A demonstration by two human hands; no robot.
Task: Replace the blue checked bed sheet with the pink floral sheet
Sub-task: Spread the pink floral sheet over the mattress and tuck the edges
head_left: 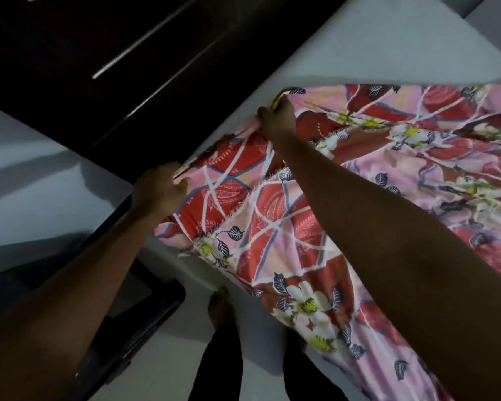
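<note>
Position of the pink floral sheet (287, 227): partly spread over a bare white mattress (373, 53), with its bulk filling the frame from centre toward 4 o'clock and one fold hanging off the near side toward 6 o'clock. No blue checked sheet is visible; on this evidence it appears to be off the visible part of the bed.

The governing relation is the held edge. Its long axis runs from about 8 o'clock to 2 o'clock, roughly parallel to the mattress side, and it is stretched between the two hands. The left hand (159, 189) grips the lower end, fingers curled round the hem at the mattress side. The right hand (276, 117) pinches bunched fabric at the upper end and reaches farther across the bed. From either hand, the bulk of the cloth lies toward 4 o'clock. Uncovered mattress remains beyond the right hand, toward 1 o'clock.

Judgement: the next move needs this edge carried toward 1 o'clock; the right hand is the nearer.

Dark furniture (99, 68) stands beside the mattress at 10 o'clock. A bare foot (220, 308) stands on the pale floor (26, 183).
</note>
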